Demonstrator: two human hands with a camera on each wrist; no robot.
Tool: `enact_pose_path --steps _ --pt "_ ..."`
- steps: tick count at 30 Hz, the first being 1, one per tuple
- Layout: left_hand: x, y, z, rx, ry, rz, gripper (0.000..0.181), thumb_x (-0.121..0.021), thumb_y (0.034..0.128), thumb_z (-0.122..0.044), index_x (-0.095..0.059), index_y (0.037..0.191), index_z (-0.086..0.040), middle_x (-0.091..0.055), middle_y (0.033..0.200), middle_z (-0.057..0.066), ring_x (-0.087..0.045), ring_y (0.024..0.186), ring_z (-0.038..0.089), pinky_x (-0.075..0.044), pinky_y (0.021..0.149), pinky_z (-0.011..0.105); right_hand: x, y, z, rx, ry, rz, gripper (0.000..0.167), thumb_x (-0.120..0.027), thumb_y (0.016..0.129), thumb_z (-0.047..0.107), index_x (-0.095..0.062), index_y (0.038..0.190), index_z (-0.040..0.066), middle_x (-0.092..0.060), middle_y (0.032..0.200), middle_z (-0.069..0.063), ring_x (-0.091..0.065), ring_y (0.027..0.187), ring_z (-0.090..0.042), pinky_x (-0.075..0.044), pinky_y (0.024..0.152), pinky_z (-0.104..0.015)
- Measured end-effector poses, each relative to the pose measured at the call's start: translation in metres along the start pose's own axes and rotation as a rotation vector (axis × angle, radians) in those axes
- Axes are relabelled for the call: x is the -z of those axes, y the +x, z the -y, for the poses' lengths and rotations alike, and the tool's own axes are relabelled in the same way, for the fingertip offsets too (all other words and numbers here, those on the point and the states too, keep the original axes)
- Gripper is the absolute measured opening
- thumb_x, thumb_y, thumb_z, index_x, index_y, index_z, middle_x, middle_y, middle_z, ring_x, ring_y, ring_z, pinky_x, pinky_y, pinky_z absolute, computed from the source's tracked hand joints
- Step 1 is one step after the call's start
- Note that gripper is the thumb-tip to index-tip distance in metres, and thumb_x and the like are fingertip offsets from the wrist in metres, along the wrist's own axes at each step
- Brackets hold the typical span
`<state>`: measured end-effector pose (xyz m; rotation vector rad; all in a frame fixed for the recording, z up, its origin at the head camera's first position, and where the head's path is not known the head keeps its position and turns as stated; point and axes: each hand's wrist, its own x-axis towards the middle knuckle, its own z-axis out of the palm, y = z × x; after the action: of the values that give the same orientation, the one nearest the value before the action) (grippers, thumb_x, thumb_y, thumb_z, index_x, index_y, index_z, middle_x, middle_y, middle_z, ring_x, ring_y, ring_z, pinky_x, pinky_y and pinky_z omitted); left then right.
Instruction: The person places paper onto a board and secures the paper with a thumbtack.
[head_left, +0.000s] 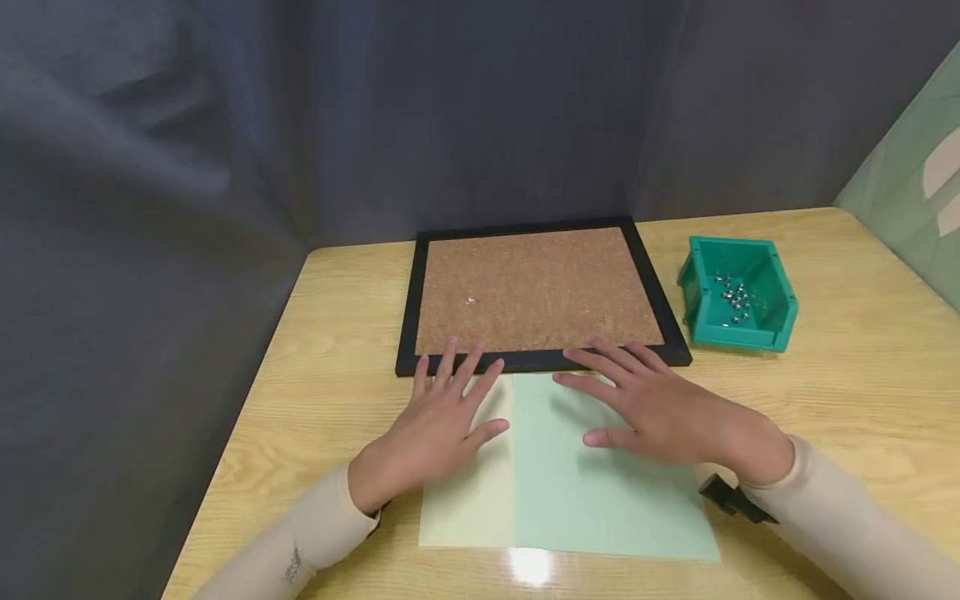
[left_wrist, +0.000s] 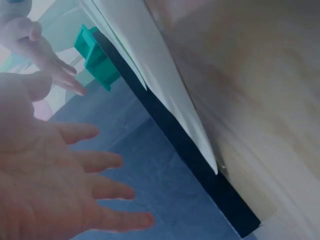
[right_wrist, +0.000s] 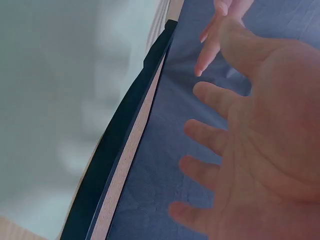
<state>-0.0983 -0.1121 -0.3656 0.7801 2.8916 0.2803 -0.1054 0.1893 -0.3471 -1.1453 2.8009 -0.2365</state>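
Both hands hover palm down with fingers spread, holding nothing. The left hand (head_left: pixel 442 417) is over a pale yellow sheet (head_left: pixel 465 521), its fingertips near the lower frame edge of a corkboard (head_left: pixel 532 292). Over a pale green sheet (head_left: pixel 607 517) is the right hand (head_left: pixel 660 404), its fingertips by the same black edge. The two sheets meet side by side just below the board. In the left wrist view the left palm (left_wrist: pixel 50 170) shows with straight fingers; the right wrist view shows the right palm (right_wrist: pixel 270 140), fingers apart. A tiny pale object (head_left: pixel 471 300) lies on the cork.
A green bin (head_left: pixel 738 337) with several small shiny metal pieces (head_left: pixel 737 298) stands right of the board on the wooden table (head_left: pixel 862 358). Dark curtain (head_left: pixel 480 108) hangs behind and at the left. Patterned green cloth (head_left: pixel 922 200) is at the far right.
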Motion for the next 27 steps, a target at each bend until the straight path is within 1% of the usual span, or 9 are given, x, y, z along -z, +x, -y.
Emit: enact_pose_path --steps 6,8,12,15,17,19,23,25,27 --pt "0.008 -0.004 0.001 0.086 -0.201 -0.036 0.068 -0.043 0.1013 -0.057 -0.022 0.16 -0.029 0.001 0.17 0.0 0.017 0.155 0.029 -0.012 0.117 0.07 -0.001 0.005 -0.001 -0.061 0.043 -0.035 0.069 -0.055 0.095 0.059 -0.031 0.155 0.035 -0.022 0.165 -0.005 -0.014 0.153 -0.038 -0.019 0.11 -0.073" --pt "0.01 -0.006 0.0 0.089 -0.255 -0.04 0.066 -0.044 0.1017 -0.056 -0.024 0.159 -0.03 0.003 0.17 -0.001 0.02 0.154 0.027 -0.013 0.118 0.069 0.001 0.005 0.0 -0.079 0.066 -0.06 0.068 -0.058 0.095 0.056 -0.034 0.154 0.032 -0.025 0.163 -0.007 -0.015 0.152 -0.038 -0.02 0.109 -0.072" --pt "0.015 -0.005 -0.003 0.072 -0.297 -0.058 0.065 -0.048 0.1015 -0.052 -0.025 0.158 -0.029 0.001 0.17 -0.001 0.02 0.154 0.024 -0.015 0.117 0.07 0.006 0.003 0.001 -0.097 0.07 -0.105 0.066 -0.064 0.094 0.05 -0.039 0.151 0.03 -0.028 0.161 -0.008 -0.017 0.151 -0.038 -0.023 0.11 -0.069" --pt "0.018 -0.003 -0.003 0.072 -0.384 -0.053 0.066 -0.053 0.1009 -0.047 -0.026 0.158 -0.026 0.0 0.17 -0.001 0.02 0.154 0.024 -0.015 0.117 0.071 0.006 0.001 0.001 -0.123 0.124 -0.1 0.066 -0.064 0.094 0.05 -0.039 0.151 0.029 -0.027 0.161 -0.009 -0.017 0.151 -0.039 -0.024 0.11 -0.071" --pt "0.018 -0.001 -0.002 0.095 -0.501 -0.045 0.066 -0.057 0.1003 -0.04 -0.027 0.157 -0.025 0.0 0.169 0.001 0.017 0.155 0.026 -0.014 0.116 0.071 0.006 -0.001 0.0 -0.148 0.204 -0.077 0.065 -0.06 0.096 0.052 -0.037 0.152 0.028 -0.025 0.162 -0.01 -0.017 0.151 -0.04 -0.026 0.11 -0.071" --pt "0.019 0.001 0.002 0.137 -0.659 -0.043 0.065 -0.058 0.0999 -0.033 -0.027 0.156 -0.025 -0.001 0.169 0.002 0.011 0.156 0.028 -0.014 0.117 0.07 0.006 -0.003 -0.002 -0.187 0.293 -0.057 0.064 -0.056 0.097 0.053 -0.035 0.153 0.028 -0.025 0.162 -0.01 -0.019 0.151 -0.04 -0.028 0.11 -0.07" --pt "0.023 0.003 0.01 0.298 -1.036 -0.02 0.063 -0.057 0.0978 -0.023 -0.028 0.154 -0.025 -0.007 0.165 0.002 -0.005 0.154 0.029 -0.018 0.118 0.066 0.009 -0.007 -0.013 -0.275 0.479 -0.052 0.062 -0.048 0.102 0.051 -0.031 0.155 0.024 -0.027 0.161 -0.013 -0.032 0.145 -0.041 -0.039 0.106 -0.064" --pt "0.025 0.003 0.013 0.353 -1.212 0.005 0.063 -0.055 0.0969 -0.02 -0.026 0.154 -0.02 -0.01 0.162 0.005 -0.014 0.15 0.031 -0.021 0.118 0.062 0.01 -0.012 -0.021 -0.323 0.664 -0.051 0.062 -0.047 0.104 0.047 -0.027 0.156 0.02 -0.027 0.16 -0.013 -0.04 0.141 -0.039 -0.046 0.103 -0.058" --pt "0.028 0.0 0.015 0.388 -1.384 0.029 0.063 -0.052 0.0964 -0.016 -0.025 0.153 -0.012 -0.014 0.158 0.006 -0.019 0.146 0.03 -0.024 0.118 0.058 0.011 -0.021 -0.033 -0.366 0.895 -0.059 0.061 -0.043 0.106 0.042 -0.022 0.157 0.015 -0.03 0.158 -0.013 -0.049 0.135 -0.032 -0.052 0.098 -0.049"
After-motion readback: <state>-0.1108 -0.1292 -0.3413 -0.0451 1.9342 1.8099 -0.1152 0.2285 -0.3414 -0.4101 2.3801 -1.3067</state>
